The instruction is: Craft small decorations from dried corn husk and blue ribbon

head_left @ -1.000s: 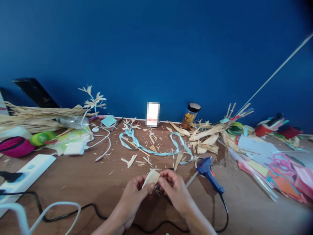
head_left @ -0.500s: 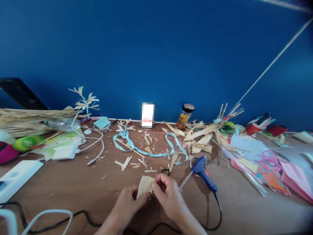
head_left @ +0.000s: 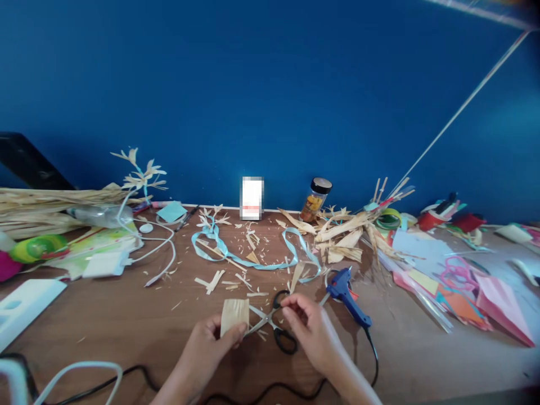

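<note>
- Over brown wooden desk [head_left: 126, 320], front ctr: my L hand [head_left: 216, 340] pinches pale-tan, flat, rectangular dried-husk piece [head_left: 234, 314], thumb on near R corner.
- Husk prob. light, stiffish, splits easily; hold by edge.
- Long axis approx. away from me.
- R hand [head_left: 307, 323] beside black-handled steel scissors [head_left: 266, 319], blades spread, pointing L; can't tell if fingers grip loop.

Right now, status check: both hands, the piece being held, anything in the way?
Left hand pinching pale flat piece. Right hand at handle of open scissors, contact unclear. Scissors between hands, blades toward piece. Glue gun right of right hand.
</note>
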{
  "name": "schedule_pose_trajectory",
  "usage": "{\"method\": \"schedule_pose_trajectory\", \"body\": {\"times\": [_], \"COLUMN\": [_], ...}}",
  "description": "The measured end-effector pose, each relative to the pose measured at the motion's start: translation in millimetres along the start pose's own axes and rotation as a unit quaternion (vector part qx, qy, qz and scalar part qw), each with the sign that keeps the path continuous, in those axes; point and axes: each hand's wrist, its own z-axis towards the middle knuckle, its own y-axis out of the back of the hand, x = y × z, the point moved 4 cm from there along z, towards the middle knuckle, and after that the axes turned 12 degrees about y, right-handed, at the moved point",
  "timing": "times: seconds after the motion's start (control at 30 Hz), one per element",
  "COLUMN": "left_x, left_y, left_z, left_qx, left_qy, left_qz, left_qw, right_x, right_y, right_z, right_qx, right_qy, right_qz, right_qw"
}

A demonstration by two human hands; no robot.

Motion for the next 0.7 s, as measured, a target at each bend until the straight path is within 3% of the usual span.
{"method": "schedule_pose_trajectory", "body": {"times": [0.1,0.27,0.5,0.7], "left_x": [0.6,2.5,4.4,8.4], "left_y": [5.4,7.9,14.0,16.5], "left_z": [1.8,3.3,2.1,1.7], "left_qx": [-0.022,-0.048,-0.066,-0.059], "left_qy": [0.004,0.012,0.034,0.029], "left_qz": [-0.06,-0.126,-0.163,-0.176], "left_qw": [0.998,0.991,0.984,0.982], "right_x": [-5.5,-8.9,9.2,11.4], "right_y": [9.8,-4.2,-13.4,-21.9], "right_z": [-5.4,-15.2,-2.1,9.7], "right_qx": [0.037,0.126,0.141,0.226], "right_qy": [0.021,0.041,0.112,0.111], "right_qz": [-0.127,-0.254,-0.376,-0.416], "right_qw": [0.991,0.958,0.909,0.874]}}
